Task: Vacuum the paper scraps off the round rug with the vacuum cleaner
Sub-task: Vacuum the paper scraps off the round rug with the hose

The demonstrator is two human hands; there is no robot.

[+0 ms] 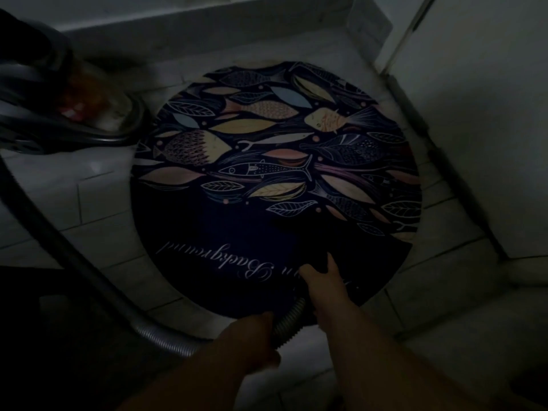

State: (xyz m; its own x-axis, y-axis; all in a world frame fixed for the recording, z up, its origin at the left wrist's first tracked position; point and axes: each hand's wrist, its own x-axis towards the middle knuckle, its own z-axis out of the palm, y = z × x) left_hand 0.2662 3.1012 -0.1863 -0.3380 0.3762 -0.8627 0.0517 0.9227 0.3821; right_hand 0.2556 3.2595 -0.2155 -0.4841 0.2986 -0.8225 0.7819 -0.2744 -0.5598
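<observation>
Both grips are closed on the vacuum: the right hand (321,280) holds the dark nozzle end, which I cannot see well against the rug, and the left hand (255,339) is clenched around the ribbed hose (289,321) just behind it.

I think the main risk is the poor light. The nozzle is nearly invisible on the dark cloth, so small scraps can be missed. The suction could also lift the thin rug edge that lies under the right hand and fold it. The hose runs from the left hand far out to the left, toward the vacuum cleaner body (74,114); a strong pull may drag or tip this body.

The round rug (267,161) lies flat on the tiled floor (89,203), starting directly under the right hand and spreading away from it. It is dark, with pale fish and leaves on the far half and a line of script near the hand. No paper scraps are visible on it, but the picture is too dim to be sure.
</observation>
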